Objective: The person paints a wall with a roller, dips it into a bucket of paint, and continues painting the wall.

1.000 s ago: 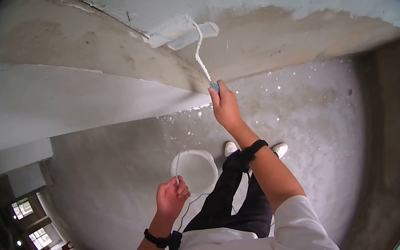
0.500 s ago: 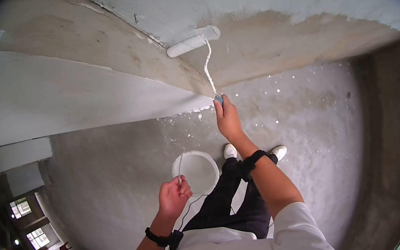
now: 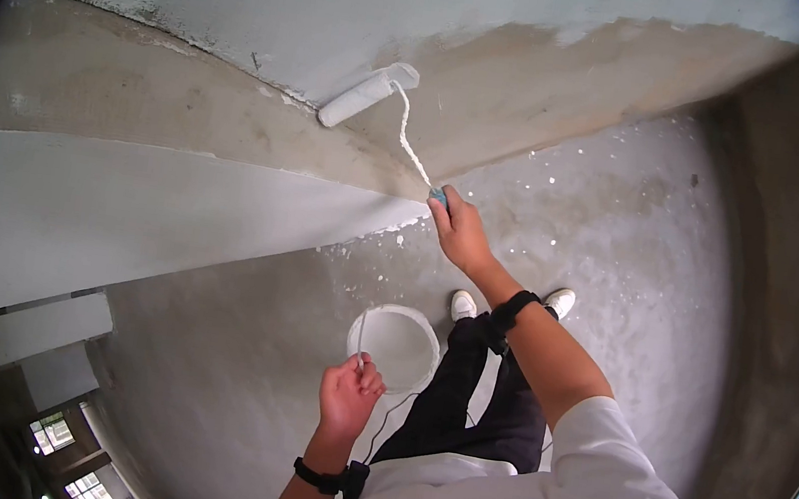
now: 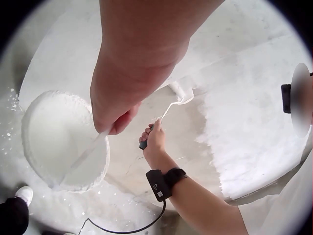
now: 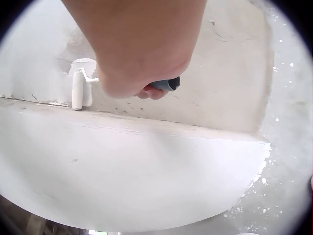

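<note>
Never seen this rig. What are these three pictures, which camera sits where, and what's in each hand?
There is no machine here: a person works with two bare hands and wears three fisheye cameras. The head view looks down over the person's arms, legs and shoes. Each wrist view looks past its own hand, so the big blurred shape at the top is that hand.

The right hand grips the handle of a paint roller. Its sleeve lies against the wall, where white paint meets the bare brownish surface. The left hand pinches the thin handle of a bucket of white paint. The concrete floor is speckled with white drips. A black strap sits on each wrist.
</note>
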`<state>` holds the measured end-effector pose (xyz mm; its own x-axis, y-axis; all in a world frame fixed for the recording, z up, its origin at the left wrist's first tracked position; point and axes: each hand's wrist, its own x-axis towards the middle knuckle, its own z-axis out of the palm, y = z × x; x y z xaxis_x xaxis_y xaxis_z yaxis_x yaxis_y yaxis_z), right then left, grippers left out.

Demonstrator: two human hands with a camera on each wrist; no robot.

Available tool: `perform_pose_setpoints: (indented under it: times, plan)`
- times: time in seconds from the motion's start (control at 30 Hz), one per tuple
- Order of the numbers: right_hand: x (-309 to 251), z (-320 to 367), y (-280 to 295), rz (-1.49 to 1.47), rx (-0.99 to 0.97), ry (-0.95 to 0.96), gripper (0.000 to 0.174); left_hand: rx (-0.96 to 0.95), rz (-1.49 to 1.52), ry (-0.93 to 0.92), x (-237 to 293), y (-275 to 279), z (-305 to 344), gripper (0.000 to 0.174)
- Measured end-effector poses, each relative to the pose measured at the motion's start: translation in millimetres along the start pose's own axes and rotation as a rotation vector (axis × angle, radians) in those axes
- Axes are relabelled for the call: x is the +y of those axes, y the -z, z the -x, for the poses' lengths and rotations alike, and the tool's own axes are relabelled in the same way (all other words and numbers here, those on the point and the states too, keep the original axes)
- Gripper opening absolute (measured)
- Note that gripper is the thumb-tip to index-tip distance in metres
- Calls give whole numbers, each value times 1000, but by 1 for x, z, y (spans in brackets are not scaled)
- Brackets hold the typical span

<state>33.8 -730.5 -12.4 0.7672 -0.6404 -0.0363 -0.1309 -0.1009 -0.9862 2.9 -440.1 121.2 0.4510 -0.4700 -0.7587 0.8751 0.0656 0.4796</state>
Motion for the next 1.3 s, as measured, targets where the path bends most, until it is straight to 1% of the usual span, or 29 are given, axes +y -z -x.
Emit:
perform_pose_setpoints:
  times: [0.1,0.2,0.23,0.33,0.4,0.47,0.57,0.6,0.67,0.7,0.8,0.83,0.9,0.93,1.0,1.03,1.13,1.17,1.2,1.27,1.3]
  plan:
    - [-34,-13,15,-32,58,48,30,-1,-15,2,0,0,0,24]
    - [-30,-30,17,-6,79,60,30,4,-27,6,0,2,-8,24]
    - [-18,-32,18,-10,83,55,30,-2,-21,10,1,2,-9,25]
    - [45,-27,17,-2,85,28,31,1,-28,12,3,0,-10,26]
    - [73,-19,16,2,51,-81,31,5,-38,16,6,-1,-11,27]
    - [49,-16,26,27,39,-108,32,0,-59,20,5,-2,-11,29]
    - [-3,-26,29,59,74,40,33,-8,-59,36,5,-2,-13,28]
    - [-22,-30,30,59,78,35,33,-8,-62,40,6,-3,-13,28]
    - [-43,-37,30,50,4,40,34,3,-60,54,6,-6,-17,27]
    - [-42,-35,27,51,10,12,33,3,-62,60,5,-8,-18,27]
    - [-4,-15,13,11,76,-52,34,18,-42,68,9,-14,-18,26]
    - [-4,-11,13,8,76,-52,34,11,-41,73,9,-15,-16,26]
    - [1,-6,10,-39,46,-134,36,5,-43,83,11,-15,-18,27]
    - [-4,-2,10,-41,49,-137,36,7,-38,85,9,-15,-19,26]
    - [-37,1,13,-159,29,-87,37,5,-44,85,9,-15,-22,26]
    - [-57,7,17,-175,16,-160,38,11,-54,93,7,-14,-23,29]
    - [-44,10,12,-196,56,-209,38,17,-75,102,5,-13,-23,32]
    - [-33,10,11,-178,12,-304,39,14,-81,101,6,-13,-23,32]
    - [-26,13,5,-179,15,-302,39,12,-83,100,8,-13,-22,32]
    - [-31,19,4,-185,72,-284,40,-3,-72,103,8,-11,-21,32]
    - [-31,22,4,-187,70,-292,40,4,-71,108,6,-10,-20,32]
